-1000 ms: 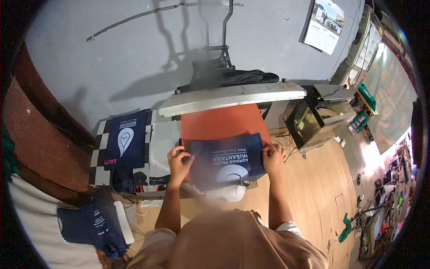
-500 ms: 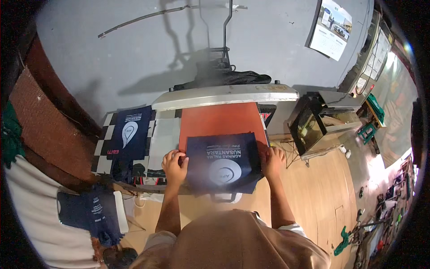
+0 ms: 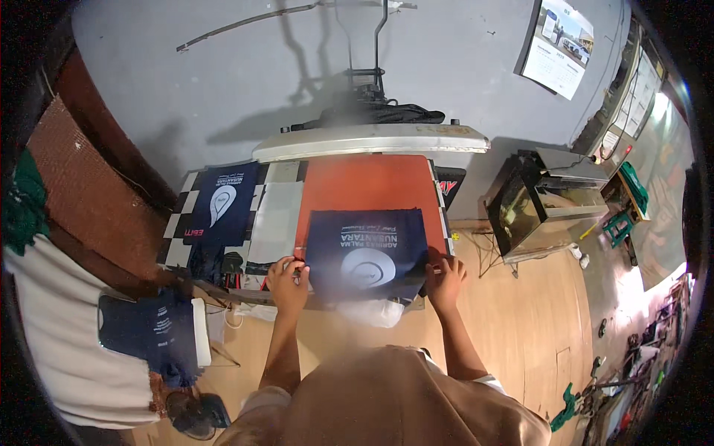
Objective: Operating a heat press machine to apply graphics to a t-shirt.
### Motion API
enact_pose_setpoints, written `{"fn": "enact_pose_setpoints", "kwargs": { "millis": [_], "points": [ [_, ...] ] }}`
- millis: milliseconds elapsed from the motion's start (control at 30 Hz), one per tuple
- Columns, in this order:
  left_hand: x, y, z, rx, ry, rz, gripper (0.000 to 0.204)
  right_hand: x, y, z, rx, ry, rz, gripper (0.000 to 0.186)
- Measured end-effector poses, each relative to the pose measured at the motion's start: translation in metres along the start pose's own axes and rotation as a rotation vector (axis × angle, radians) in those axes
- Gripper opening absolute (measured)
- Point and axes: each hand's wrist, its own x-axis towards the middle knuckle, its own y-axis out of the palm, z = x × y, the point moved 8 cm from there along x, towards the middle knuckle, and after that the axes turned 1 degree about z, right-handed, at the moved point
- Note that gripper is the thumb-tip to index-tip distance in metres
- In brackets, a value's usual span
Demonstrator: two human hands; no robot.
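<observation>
a navy cloth (image 3: 368,234) with a pale print lies on the near half of the orange pad (image 3: 364,183), its far edge roughly level across the pad and its near edge at the front, just above a white bag (image 3: 375,314). the print faces up and its lettering is upside down to the person, so the cloth seems laid with its top toward the body. the long pale metal plate (image 3: 379,141) sits behind the pad's far edge rather than over it, which leaves the pad open to both hands. the left hand (image 3: 288,286) is at the cloth's left edge and the right hand (image 3: 446,282) at its right, near the front; this pairing on opposite sides probably serves to keep the fabric flat and square. the right thumb and fingers are drawn together in a pinch on the edge, with no real gap between the tips. the left fingers are curled with the thumb close to them, nearly closed, but with the small, hazy view i cannot tell whether they grip the fabric or only touch beside it. to the left, a second navy cloth (image 3: 223,204) is spread on the checkered table (image 3: 172,256), well clear of the hands, likely set there to leave the pad free.
</observation>
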Motion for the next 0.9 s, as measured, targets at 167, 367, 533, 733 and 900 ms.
{"fn": "enact_pose_setpoints", "kwargs": {
  "millis": [167,367,533,733,900],
  "points": [
    [0.001,0.007,0.013,-0.017,-0.022,-0.052,0.016,0.004,0.004,0.003,0.067,0.104,0.021,0.034],
    [0.015,0.015,0.015,-0.061,0.010,-0.074,0.014,0.019,0.013,-0.006,0.070,0.079,-0.013,0.019],
    [0.033,0.021,0.011,-0.044,-0.024,-0.039,0.012,0.036,0.022,-0.011,0.044,0.096,0.051,0.038],
    [0.058,0.037,0.014,-0.064,-0.002,0.021,0.013,0.060,0.028,-0.005,0.027,0.044,-0.041,0.019],
    [0.079,0.050,0.010,-0.017,-0.022,0.048,0.013,0.081,0.052,-0.020,-0.061,0.052,-0.071,0.018]
  ]
}}
